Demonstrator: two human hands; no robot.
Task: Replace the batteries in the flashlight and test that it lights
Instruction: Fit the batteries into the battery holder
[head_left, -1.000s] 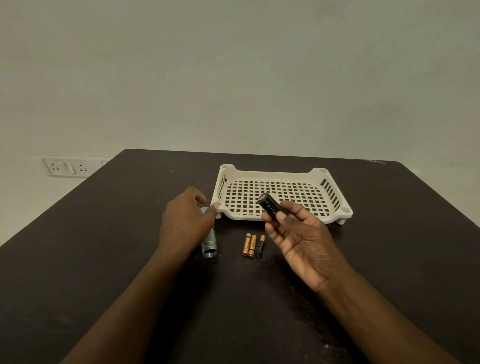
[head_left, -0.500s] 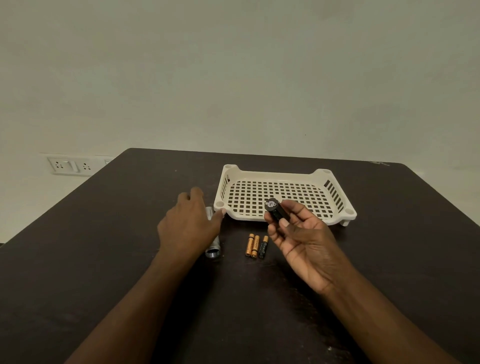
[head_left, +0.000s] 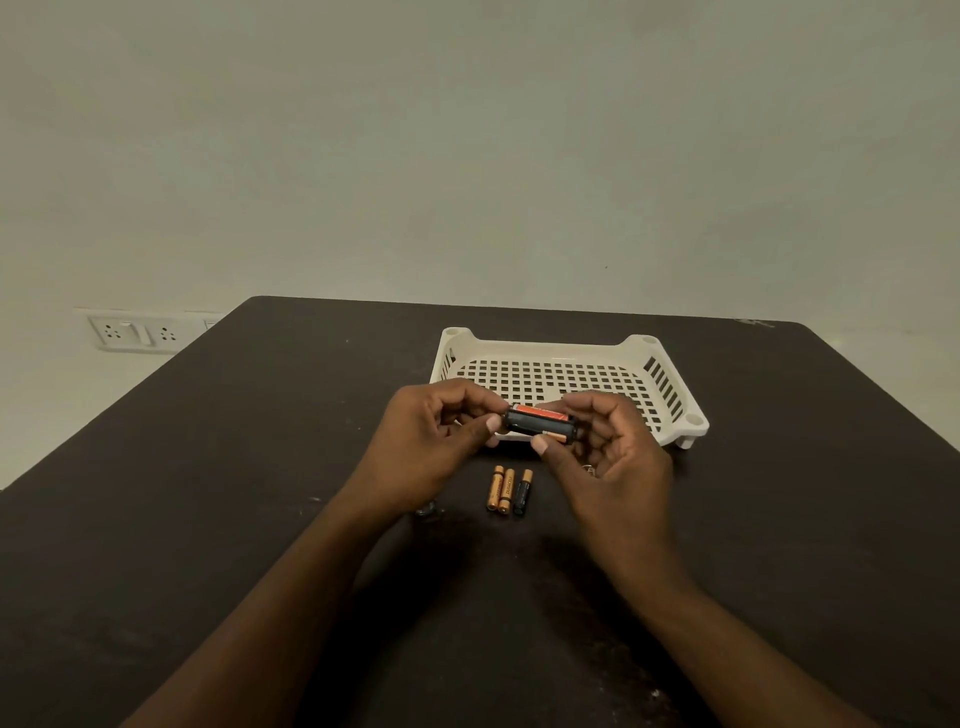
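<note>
Black battery holder (head_left: 540, 427) with orange cells inside is pinched at its ends by left hand (head_left: 436, 441) and right hand (head_left: 608, 452), above the dark surface (head_left: 260, 467). Three loose batteries (head_left: 508, 490) lie below, near one white tray (head_left: 670, 379).

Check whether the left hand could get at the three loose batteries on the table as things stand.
Probably not at once: the left hand grips the battery holder together with the right hand. The loose batteries lie uncovered just below, so letting go would free the way.
</note>
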